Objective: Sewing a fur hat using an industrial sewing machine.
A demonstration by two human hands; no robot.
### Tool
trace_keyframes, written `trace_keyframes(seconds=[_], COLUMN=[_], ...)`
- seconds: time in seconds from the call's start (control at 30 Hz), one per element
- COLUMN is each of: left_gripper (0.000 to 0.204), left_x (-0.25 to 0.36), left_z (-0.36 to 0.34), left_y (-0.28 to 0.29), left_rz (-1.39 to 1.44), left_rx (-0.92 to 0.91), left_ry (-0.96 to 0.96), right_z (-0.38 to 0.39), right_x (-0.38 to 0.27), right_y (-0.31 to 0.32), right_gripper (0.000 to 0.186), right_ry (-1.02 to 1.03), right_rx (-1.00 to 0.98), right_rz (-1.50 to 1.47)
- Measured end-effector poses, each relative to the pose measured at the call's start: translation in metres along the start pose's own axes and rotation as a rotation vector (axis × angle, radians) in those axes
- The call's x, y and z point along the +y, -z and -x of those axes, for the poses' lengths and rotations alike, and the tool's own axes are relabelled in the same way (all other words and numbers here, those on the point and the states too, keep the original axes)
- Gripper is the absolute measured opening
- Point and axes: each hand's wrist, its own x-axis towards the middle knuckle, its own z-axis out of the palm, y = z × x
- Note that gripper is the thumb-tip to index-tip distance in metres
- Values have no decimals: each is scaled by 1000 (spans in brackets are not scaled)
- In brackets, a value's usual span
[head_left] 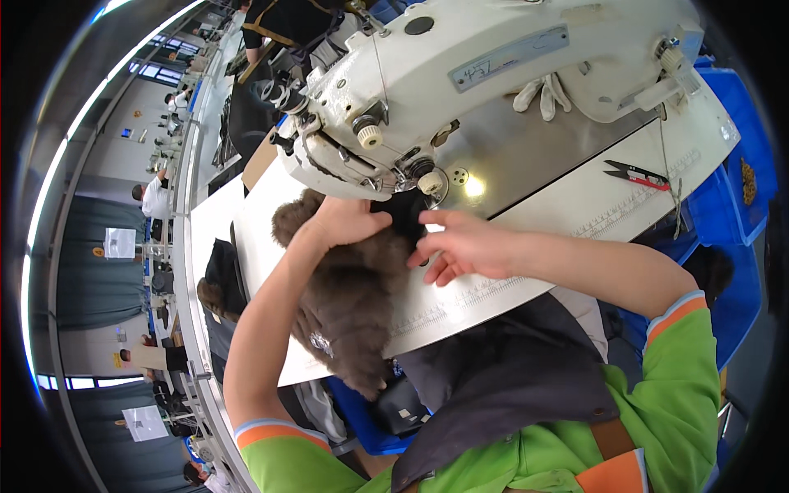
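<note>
My left hand (349, 218) is closed on a brown fur piece (345, 300), which hangs down over the white table edge. Black fabric (407, 215) joins or lies against the fur under the head of a white sewing machine (501, 57), just below its needle area, which is partly hidden. My right hand (456, 251) is beside the black fabric, fingers apart and slightly curled, its index fingertip close to the fabric.
Red-and-black thread snips (637, 175) and white gloves (542, 94) lie on the worktop (592, 218). Blue bins (723, 205) stand at the right. Dark garments (226, 283) lie at the left. A co-worker (271, 29) is beyond the machine; others work along the far left.
</note>
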Motion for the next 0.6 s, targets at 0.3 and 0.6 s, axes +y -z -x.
trace_keyframes(seconds=[0.3, 0.6], left_gripper=[38, 44], left_x=[4, 69], left_z=[-19, 23], left_y=[31, -6], left_rz=[146, -132], left_rx=[-339, 119], left_ry=[246, 154], right_z=[-29, -7], right_x=[24, 37], right_y=[-28, -13], right_gripper=[26, 22], right_ry=[14, 273], right_rx=[83, 294], right_rz=[-27, 61])
